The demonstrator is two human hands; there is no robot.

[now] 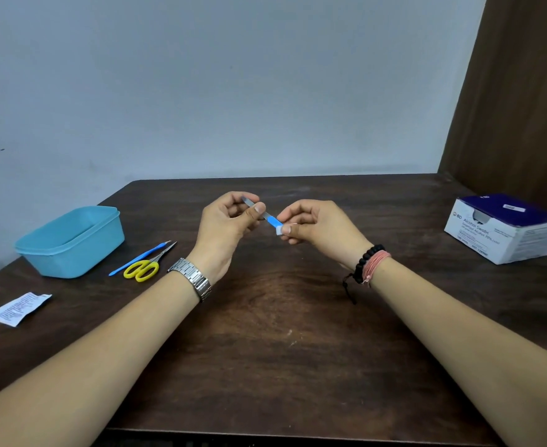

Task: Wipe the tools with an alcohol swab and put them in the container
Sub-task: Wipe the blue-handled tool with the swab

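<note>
a: where's the tool?
b: the nail file [263, 213] is held above the table [265, 317] (mid-air); left hand [225, 227] pinches its metal end.
a: right hand [317, 227]?
b: fingers pinch the swab [279, 230] around its blue end.

Out on the left of the desk [265, 317] sits the container [72, 243], and just to its right lie the scissors [146, 264] with a slim pick tool [140, 258] alongside, touching or nearly so. Nearer the front edge, left of everything, there's a torn swab wrapper [19, 308]. Far right, near the back, the swab box [504, 227]. Dead centre, above the desk, the left hand [227, 227] and right hand [317, 227] share a nail file [262, 212], the swab [280, 229] at its right end.
</note>
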